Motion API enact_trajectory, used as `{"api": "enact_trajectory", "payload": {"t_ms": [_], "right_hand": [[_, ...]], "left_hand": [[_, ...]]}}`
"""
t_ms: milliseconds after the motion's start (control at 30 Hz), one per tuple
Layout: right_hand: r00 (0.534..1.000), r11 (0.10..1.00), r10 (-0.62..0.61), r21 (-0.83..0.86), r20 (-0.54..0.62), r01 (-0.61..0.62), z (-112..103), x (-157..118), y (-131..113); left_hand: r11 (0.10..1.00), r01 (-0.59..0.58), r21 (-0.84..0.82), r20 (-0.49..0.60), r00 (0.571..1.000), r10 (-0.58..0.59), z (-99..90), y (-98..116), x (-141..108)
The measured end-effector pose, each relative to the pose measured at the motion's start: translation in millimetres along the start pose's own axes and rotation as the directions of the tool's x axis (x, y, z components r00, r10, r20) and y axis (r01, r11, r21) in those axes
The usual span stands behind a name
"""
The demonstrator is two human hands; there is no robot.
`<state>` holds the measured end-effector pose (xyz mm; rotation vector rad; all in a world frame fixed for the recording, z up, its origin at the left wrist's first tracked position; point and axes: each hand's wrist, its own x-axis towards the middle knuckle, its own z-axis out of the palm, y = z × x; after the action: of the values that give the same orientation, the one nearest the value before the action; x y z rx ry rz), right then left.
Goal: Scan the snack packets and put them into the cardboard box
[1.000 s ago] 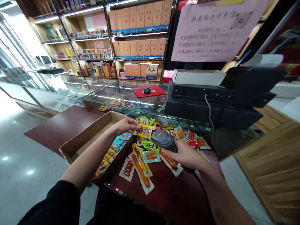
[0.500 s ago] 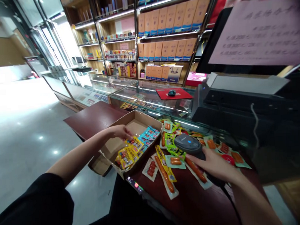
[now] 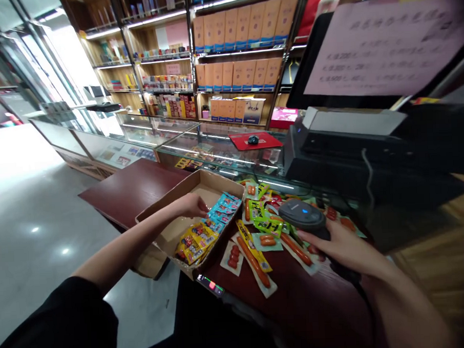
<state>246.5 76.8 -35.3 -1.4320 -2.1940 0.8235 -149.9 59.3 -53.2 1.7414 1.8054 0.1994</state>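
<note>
My right hand [image 3: 344,241] is wrapped round the handle of a dark barcode scanner [image 3: 301,213] with a small blue light on its head. The scanner hangs above a pile of packed snacks. Inside a shallow cardboard box [image 3: 164,203], my left hand [image 3: 193,204] has its fingers pinched together at the edge of the blue snack packets [image 3: 223,207]; what lies between the fingertips is hidden. Yellow snack packets [image 3: 196,241] lie in the box below that hand. Beside the box are a long wrapped sausage [image 3: 253,260], a yellow stick packet [image 3: 258,250] and green packets [image 3: 267,224].
The box rests on a dark red wooden table [image 3: 128,186]. Behind it runs a glass counter [image 3: 188,140] with a mouse [image 3: 253,139] on a red mat. A monitor [image 3: 311,52] with a pink paper stands at the right. A lit phone [image 3: 209,285] is at the table's front edge.
My left hand has moved from the yellow packets to the blue ones, its fingers curled tighter. The scanner stays in my right hand, slightly shifted over the pile. The view has turned right.
</note>
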Motion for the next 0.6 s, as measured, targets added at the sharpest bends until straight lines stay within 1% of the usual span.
{"api": "enact_trajectory", "payload": {"t_ms": [100, 200, 267, 333, 433, 500, 600], "right_hand": [[0.995, 0.997, 0.074, 0.001, 0.068, -0.074, -11.3, -16.0, 11.3], [0.986, 0.987, 0.162, 0.004, 0.041, -0.162, -22.4, -35.3, 19.9], [0.979, 0.979, 0.206, 0.007, 0.006, -0.206, -29.2, -48.6, 22.4], [0.973, 0.973, 0.228, 0.036, -0.033, -0.227, -34.9, -60.9, 23.2], [0.963, 0.963, 0.257, 0.108, -0.076, -0.248, -40.1, -75.5, 25.8], [0.961, 0.957, 0.263, 0.146, -0.084, -0.249, -41.7, -82.6, 30.2], [0.965, 0.958, 0.250, 0.169, -0.083, -0.234, -43.1, -90.1, 38.9]], "left_hand": [[0.995, -0.102, -0.010, 0.034, 0.994, 0.102, -7.0, 29.1, 15.9], [0.976, -0.218, -0.011, 0.021, 0.976, 0.218, -3.1, 67.8, 42.0], [0.961, -0.277, -0.004, 0.015, 0.961, 0.277, 6.1, 96.2, 64.3], [0.948, -0.318, 0.005, 0.020, 0.948, 0.318, 19.0, 124.7, 87.8], [0.940, -0.340, 0.028, 0.039, 0.940, 0.339, 40.6, 163.0, 119.3], [0.939, -0.340, 0.050, 0.066, 0.939, 0.337, 53.1, 182.3, 135.9], [0.947, -0.315, 0.058, 0.096, 0.946, 0.309, 65.8, 198.9, 156.1]]}}
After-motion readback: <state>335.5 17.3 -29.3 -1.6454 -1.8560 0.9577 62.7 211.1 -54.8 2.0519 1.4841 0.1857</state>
